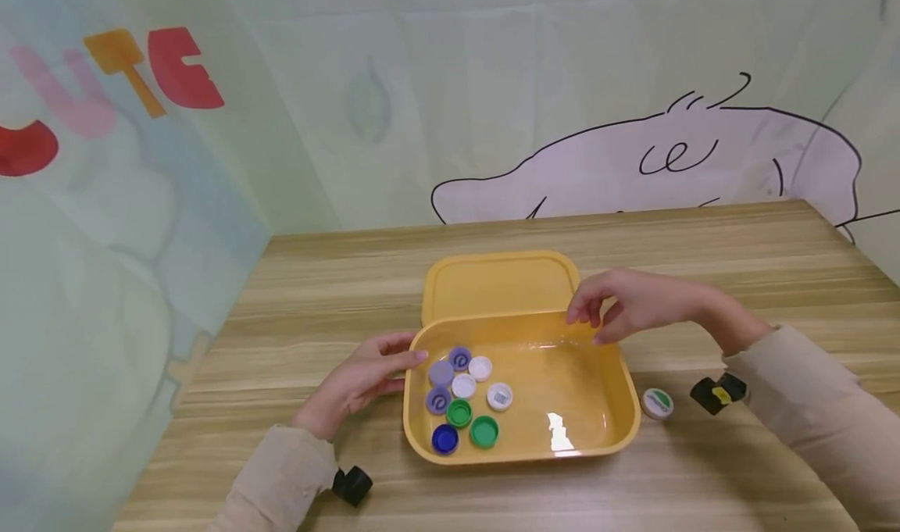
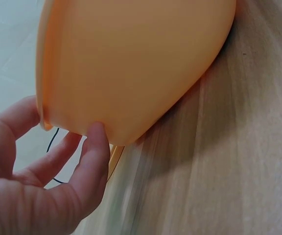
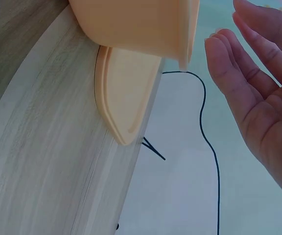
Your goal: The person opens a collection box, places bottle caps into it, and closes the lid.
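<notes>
A yellow plastic box (image 1: 520,448) stands on the table with several bottle caps, purple, white, green and dark blue, in its left half. My left hand (image 1: 364,377) grips the box's left side, thumb over the rim; in the left wrist view its fingers (image 2: 98,156) touch the outer wall. Over the back right corner is my right hand (image 1: 636,304), its fingers loosely bent and nothing between them. The right wrist view has this hand (image 3: 266,93) apart from the rim. A white cap (image 1: 657,404) with a green print lies to the right of the box.
Behind the box, and partly hidden by it, lies its yellow lid (image 1: 501,286). The wooden table (image 1: 337,298) ends at the back against a printed cloth (image 1: 394,102), with another cloth side on the left.
</notes>
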Motion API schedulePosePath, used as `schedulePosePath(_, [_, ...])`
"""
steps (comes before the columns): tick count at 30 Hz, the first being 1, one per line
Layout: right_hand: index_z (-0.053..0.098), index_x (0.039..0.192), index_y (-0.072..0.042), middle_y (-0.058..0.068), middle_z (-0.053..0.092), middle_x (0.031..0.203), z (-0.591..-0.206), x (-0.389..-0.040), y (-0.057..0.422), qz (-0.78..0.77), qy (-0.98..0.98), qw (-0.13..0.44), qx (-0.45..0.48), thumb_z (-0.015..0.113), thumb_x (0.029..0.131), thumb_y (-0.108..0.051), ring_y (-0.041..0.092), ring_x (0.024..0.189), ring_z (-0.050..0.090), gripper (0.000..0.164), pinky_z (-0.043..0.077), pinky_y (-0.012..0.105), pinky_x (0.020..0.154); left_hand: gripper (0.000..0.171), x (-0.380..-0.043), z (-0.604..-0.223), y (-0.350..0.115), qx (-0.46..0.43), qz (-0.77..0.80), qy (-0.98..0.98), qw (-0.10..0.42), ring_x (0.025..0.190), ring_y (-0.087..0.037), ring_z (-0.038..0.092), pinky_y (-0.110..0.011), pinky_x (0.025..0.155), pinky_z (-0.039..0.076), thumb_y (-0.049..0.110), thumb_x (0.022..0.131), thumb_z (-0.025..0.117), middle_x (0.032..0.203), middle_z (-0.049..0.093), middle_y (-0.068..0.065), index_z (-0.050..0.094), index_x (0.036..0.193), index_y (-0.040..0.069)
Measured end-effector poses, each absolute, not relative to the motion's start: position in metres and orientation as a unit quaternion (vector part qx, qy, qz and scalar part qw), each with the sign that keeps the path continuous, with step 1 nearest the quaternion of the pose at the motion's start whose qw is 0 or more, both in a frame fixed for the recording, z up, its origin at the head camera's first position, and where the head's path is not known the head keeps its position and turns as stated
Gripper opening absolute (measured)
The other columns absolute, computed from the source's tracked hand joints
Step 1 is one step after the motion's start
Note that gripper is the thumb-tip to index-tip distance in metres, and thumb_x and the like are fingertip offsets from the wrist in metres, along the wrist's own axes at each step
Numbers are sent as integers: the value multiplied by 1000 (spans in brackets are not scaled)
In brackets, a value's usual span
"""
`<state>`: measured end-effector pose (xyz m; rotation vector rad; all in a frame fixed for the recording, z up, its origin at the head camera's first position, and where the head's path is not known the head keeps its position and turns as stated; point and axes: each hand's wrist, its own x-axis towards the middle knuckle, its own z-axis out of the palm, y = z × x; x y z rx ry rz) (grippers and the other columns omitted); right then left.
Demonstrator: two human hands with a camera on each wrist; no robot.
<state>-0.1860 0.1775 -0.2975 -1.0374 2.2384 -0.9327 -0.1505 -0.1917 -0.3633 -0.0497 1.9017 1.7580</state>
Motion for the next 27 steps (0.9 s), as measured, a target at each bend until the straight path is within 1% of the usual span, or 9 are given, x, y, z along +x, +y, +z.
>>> schedulePosePath(6, [62, 105, -3, 11, 59, 94, -302, -186, 186, -354, 817, 247, -383, 72, 80, -7, 31, 87, 55, 28, 54, 28, 76, 58, -150, -363, -192, -18, 652, 707, 273, 103, -19, 56, -37, 87, 51, 15, 89, 61, 129, 49, -21, 37, 137, -8])
schedulePosePath(11, [62, 104, -4, 11, 60, 94, -305, -184, 194, -351, 824, 243, -373, 72, 80, -8, 25, 86, 56, 27, 54, 28, 76, 57, -150, -362, -191, -18, 653, 706, 273, 103, -19, 57, -37, 87, 51, 14, 89, 61, 129, 49, -21, 38, 136, -8])
schedulePosePath(16, [62, 102, -7, 7, 61, 94, -311, -181, 204, -356, 825, 240, -368, 72, 80, -10, 19, 86, 56, 24, 54, 28, 76, 57, -150, -362, -191, -16, 652, 706, 275, 103, -19, 57, -37, 87, 51, 15, 89, 61, 129, 49, -21, 38, 136, -8])
schedulePosePath(21, [63, 102, -9, 3, 62, 95, -317, -179, 213, -367, 822, 228, -372, 73, 80, -15, 18, 85, 58, 24, 55, 29, 75, 57, -151, -364, -191, -20, 653, 706, 274, 103, -19, 57, -37, 87, 51, 15, 89, 62, 129, 49, -21, 39, 136, -7])
schedulePosePath(27, [63, 102, -11, 1, 62, 94, -323, -177, 221, -380, 814, 222, -380, 73, 81, -14, 17, 84, 58, 24, 56, 30, 73, 58, -151, -364, -192, -21, 651, 708, 272, 105, -21, 56, -37, 88, 50, 16, 89, 62, 131, 48, -22, 38, 136, -7])
